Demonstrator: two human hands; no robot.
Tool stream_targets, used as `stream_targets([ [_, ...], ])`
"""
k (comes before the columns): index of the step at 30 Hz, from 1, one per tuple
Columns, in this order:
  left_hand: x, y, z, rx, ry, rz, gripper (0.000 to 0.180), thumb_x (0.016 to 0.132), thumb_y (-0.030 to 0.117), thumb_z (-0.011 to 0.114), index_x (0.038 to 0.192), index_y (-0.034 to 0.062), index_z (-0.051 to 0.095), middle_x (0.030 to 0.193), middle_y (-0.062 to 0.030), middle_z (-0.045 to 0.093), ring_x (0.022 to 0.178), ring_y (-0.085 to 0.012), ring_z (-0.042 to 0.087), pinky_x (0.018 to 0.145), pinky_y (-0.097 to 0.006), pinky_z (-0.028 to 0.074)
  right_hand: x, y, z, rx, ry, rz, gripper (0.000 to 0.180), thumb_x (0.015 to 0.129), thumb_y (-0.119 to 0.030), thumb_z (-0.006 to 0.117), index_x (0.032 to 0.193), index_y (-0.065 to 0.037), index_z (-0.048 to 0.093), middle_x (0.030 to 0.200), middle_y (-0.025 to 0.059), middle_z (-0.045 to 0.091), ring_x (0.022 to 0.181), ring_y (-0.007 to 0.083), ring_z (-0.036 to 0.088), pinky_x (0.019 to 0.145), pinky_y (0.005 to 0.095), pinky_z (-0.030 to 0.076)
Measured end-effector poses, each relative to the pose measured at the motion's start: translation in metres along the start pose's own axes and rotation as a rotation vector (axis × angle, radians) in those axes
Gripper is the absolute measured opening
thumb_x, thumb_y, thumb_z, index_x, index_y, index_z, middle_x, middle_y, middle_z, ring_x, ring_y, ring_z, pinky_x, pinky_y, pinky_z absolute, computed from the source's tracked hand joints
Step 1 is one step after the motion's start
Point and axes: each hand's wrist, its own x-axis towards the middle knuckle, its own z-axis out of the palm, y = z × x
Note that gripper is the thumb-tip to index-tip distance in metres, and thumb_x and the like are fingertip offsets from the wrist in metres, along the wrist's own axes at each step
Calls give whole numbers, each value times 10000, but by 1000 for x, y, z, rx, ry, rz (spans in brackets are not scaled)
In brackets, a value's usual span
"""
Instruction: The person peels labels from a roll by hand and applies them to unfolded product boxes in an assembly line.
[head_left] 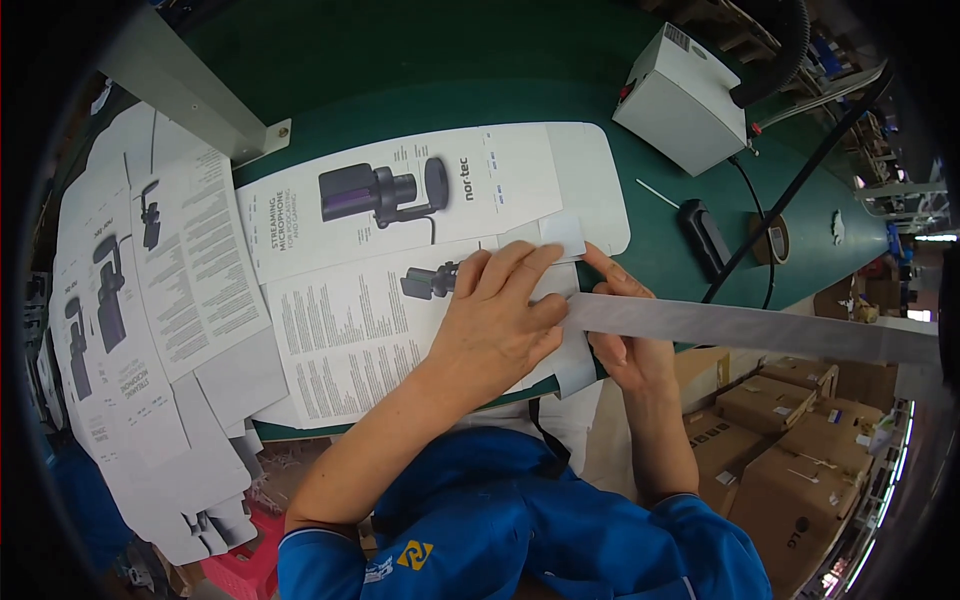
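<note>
At the near edge of a dark green worktop (pixel 420 60), the left hand (pixel 500 320) lies flat, fingers spread, on a white printed flat cardboard carton (pixel 400 270). The right hand (pixel 625 340) pinches a long, smooth, pale paper strip (pixel 750 328), which may crease or set crooked if the glossy carton slides.

The flattened carton (pixel 400 250) was white with grey print and a black-and-purple microphone picture. The table (pixel 400 80) was dark green, the box-shaped device (pixel 685 100) pale grey, the strip (pixel 750 328) plain white, the sleeves (pixel 520 540) blue.
</note>
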Motion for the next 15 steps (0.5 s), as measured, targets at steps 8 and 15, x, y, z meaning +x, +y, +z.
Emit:
stream_targets([
  [8,0,2,10,231,-104,-125,190,907,210,629,955,44,707,1524,-75,428,1357,-280,377,1112,-467,277,-5,-7,3,-211,16,47,481,1035,-168,415,1449,75,388,744,117,617,404,143,532,321,215,353],
  [15,1,3,8,152,-73,-131,150,900,201,594,935,64,643,1490,-169,445,1349,-327,360,1132,-468,256,-3,1,-3,-778,168,-415,531,992,-63,520,1486,41,353,846,135,652,579,154,618,464,226,413],
])
